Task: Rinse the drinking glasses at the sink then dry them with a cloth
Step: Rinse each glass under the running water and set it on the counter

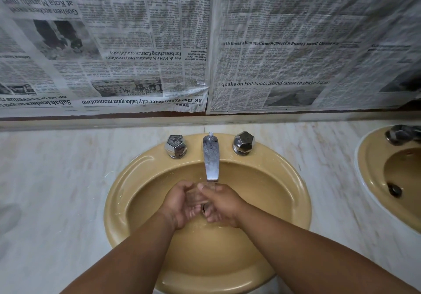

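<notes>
Both hands meet low in the sink point(118, 202), just under the tap point(211, 157) at 12 o'clock. My left hand point(180, 204) cups the glass point(196, 196) from 9 o'clock, fingers point(181, 185) curled round it. My right hand point(224, 204) wraps it from 3 o'clock. The glass is clear and blurred, so it seems to lie on its side between my palms. One knob point(175, 146) sits at 11 o'clock and another at 1. A second sink point(369, 168) sits in the desk point(57, 179) at 3 o'clock. Newspaper point(136, 43) covers the wall at 12.

Washroom: tan sink point(118, 193) and 2nd sink point(369, 168) share a marble counter point(57, 179).
</notes>
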Available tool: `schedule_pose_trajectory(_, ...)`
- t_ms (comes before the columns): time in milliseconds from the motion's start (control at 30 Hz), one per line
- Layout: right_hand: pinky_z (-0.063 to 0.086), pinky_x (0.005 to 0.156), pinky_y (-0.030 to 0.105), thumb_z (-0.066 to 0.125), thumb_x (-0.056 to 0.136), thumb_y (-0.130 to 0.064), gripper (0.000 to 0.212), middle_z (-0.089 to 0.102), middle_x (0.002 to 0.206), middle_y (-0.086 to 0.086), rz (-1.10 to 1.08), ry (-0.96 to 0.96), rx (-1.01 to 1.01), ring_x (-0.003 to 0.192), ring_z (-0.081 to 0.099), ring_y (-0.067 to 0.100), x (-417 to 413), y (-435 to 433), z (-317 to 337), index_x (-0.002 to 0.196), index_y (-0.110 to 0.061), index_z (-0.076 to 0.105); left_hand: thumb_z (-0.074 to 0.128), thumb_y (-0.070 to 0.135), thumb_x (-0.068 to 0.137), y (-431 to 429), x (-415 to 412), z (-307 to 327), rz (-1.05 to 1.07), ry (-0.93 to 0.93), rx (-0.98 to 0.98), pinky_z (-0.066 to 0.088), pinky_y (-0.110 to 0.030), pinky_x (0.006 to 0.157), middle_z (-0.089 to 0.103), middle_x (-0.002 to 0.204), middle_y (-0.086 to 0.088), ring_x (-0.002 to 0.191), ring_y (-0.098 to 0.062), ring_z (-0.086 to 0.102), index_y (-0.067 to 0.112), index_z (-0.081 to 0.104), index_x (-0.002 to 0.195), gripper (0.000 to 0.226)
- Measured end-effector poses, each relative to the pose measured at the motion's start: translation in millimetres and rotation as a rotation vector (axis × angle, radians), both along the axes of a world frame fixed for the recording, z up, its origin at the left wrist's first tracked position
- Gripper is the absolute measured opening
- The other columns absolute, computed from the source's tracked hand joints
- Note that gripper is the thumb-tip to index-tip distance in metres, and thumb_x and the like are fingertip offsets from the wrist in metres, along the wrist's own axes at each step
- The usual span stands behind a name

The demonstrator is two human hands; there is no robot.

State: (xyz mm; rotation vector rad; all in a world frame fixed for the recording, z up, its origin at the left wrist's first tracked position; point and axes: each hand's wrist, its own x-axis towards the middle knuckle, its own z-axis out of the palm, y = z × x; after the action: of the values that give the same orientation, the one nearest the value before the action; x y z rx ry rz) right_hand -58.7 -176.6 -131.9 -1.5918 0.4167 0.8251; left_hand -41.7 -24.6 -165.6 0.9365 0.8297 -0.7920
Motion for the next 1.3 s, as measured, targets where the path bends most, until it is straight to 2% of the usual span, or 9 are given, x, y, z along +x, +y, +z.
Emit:
schedule_pose_trajectory(233, 0.053, 0.082, 0.037, 0.050, 0.103, -0.050, 0.031, 0.074, 0.098, -0.001, 0.857, -0.636, -0.573, 0.095, 0.067, 0.025, 6, -20, -15, 0.099, -0.030, 0.073, 0.055, 0.052, 0.106, 3, 3, -1, -0.007, 0.106, -0.056, 0.055, -0.027, 0.044, 0.073, 0.091, -0.013, 0.051, -0.022, 0.066, 0.009, 0.073, 0.116, 0.048)
schedule_pose_trajectory(333, 0.052, 0.066, 0.032, 0.043, 0.103, -0.063, 0.048, 0.062, 0.071, -0.002, 0.450, -0.307, -0.422, 0.074, 0.065, 0.024, 6, 0, -5, 0.078, -0.025, 0.061, 0.053, 0.026, 0.105, -5, 5, -1, 0.034, 0.037, 0.016, 0.056, -0.027, 0.046, 0.067, 0.074, -0.012, 0.048, -0.021, 0.066, 0.007, 0.065, 0.093, 0.026)
schedule_pose_trajectory(400, 0.052, 0.056, 0.027, 0.042, 0.106, -0.060, 0.049, 0.065, 0.072, 0.005, 0.255, -0.083, -0.262, 0.061, 0.062, 0.020, 13, 11, 4, 0.096, -0.020, 0.069, 0.044, 0.020, 0.104, -8, 4, 3, 0.065, -0.034, -0.029, 0.055, -0.026, 0.047, 0.070, 0.066, -0.016, 0.048, -0.023, 0.066, 0.000, 0.067, 0.092, 0.033)
schedule_pose_trajectory(567, 0.051, 0.085, 0.039, 0.032, 0.098, -0.066, 0.063, 0.069, 0.107, 0.008, 0.864, -0.790, -0.701, 0.099, 0.064, 0.030, 15, -18, -5, 0.112, -0.015, 0.067, 0.056, 0.048, 0.103, -4, 8, 3, 0.023, 0.078, -0.085, 0.045, -0.020, 0.037, 0.070, 0.075, -0.010, 0.042, -0.018, 0.052, 0.008, 0.072, 0.107, 0.044)
schedule_pose_trajectory(767, 0.048, 0.077, 0.025, 0.049, 0.105, -0.050, 0.039, 0.071, 0.072, -0.017, 0.316, -0.288, -0.312, 0.073, 0.062, -0.001, 12, 7, -11, 0.090, -0.026, 0.076, 0.049, 0.024, 0.108, -12, 8, 1, 0.152, 0.026, -0.032, 0.053, -0.021, 0.043, 0.068, 0.059, -0.010, 0.041, -0.015, 0.062, 0.000, 0.069, 0.089, 0.036)
schedule_pose_trajectory(933, 0.053, 0.082, 0.042, 0.044, 0.094, -0.061, 0.051, 0.069, 0.103, 0.007, 0.840, -0.918, -0.756, 0.093, 0.065, 0.033, 10, -21, -24, 0.103, -0.016, 0.067, 0.057, 0.038, 0.102, -8, 12, 1, 0.027, 0.113, -0.054, 0.046, -0.024, 0.045, 0.072, 0.077, -0.009, 0.054, -0.022, 0.067, 0.007, 0.074, 0.100, 0.035)
schedule_pose_trajectory(1100, 0.052, 0.087, 0.031, 0.054, 0.101, -0.053, 0.031, 0.078, 0.096, -0.009, 0.247, -0.274, -0.259, 0.086, 0.067, 0.007, 8, 6, -24, 0.092, -0.036, 0.078, 0.050, 0.024, 0.106, -9, 13, 0, 0.083, 0.008, -0.015, 0.060, -0.028, 0.051, 0.077, 0.076, -0.015, 0.058, -0.023, 0.074, -0.002, 0.077, 0.089, 0.041)
schedule_pose_trajectory(1233, 0.054, 0.088, 0.040, 0.047, 0.092, -0.066, 0.050, 0.072, 0.103, 0.004, 0.723, -0.856, -0.705, 0.098, 0.068, 0.029, 8, -18, -28, 0.105, -0.023, 0.071, 0.051, 0.042, 0.105, -4, 13, 5, -0.018, 0.087, -0.066, 0.041, -0.019, 0.042, 0.071, 0.069, -0.007, 0.047, -0.018, 0.058, 0.007, 0.078, 0.079, 0.051)
schedule_pose_trajectory(1300, 0.052, 0.090, 0.041, 0.048, 0.096, -0.062, 0.053, 0.070, 0.107, 0.007, 0.781, -0.883, -0.759, 0.101, 0.065, 0.029, 7, -17, -29, 0.110, -0.015, 0.067, 0.049, 0.035, 0.106, -8, 12, 6, -0.004, 0.076, -0.065, 0.038, -0.020, 0.039, 0.071, 0.073, -0.009, 0.048, -0.020, 0.061, 0.006, 0.073, 0.092, 0.040)
